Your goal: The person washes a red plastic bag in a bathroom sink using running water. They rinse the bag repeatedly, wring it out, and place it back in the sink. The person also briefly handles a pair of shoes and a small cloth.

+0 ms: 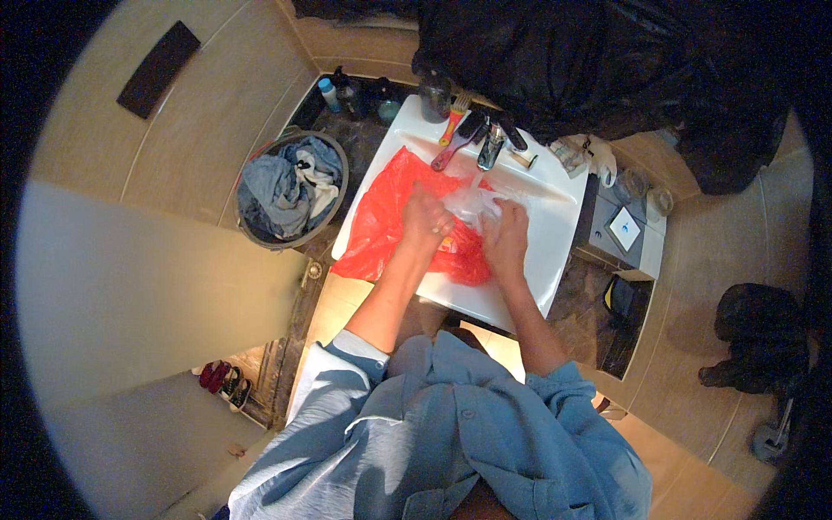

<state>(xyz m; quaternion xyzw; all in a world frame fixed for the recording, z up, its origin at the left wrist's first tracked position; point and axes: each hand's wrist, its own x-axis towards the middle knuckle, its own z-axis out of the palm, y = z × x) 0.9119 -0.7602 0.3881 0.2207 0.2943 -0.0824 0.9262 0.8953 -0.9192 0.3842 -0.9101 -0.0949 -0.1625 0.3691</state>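
Observation:
Over a white washbasin (pixel 550 260), a red plastic bag (pixel 373 221) lies spread across the left and front of the bowl. A crumpled clear plastic bag (pixel 472 204) is between my hands, under the tap (pixel 490 147). My left hand (pixel 426 215), slightly blurred and wearing a ring, is closed above the red bag; what its fingers hold cannot be made out. My right hand (pixel 510 227) is closed on the right side of the clear bag, its fingers bent down. Part of the red bag shows beneath both hands.
Behind the bowl lie a paintbrush (pixel 454 119) and a purple-handled brush (pixel 455 150). A bucket of clothes (pixel 293 191) stands left, near bottles (pixel 328 94). At right is a grey box (pixel 611 230). Black fabric (pixel 563 65) hangs over the back.

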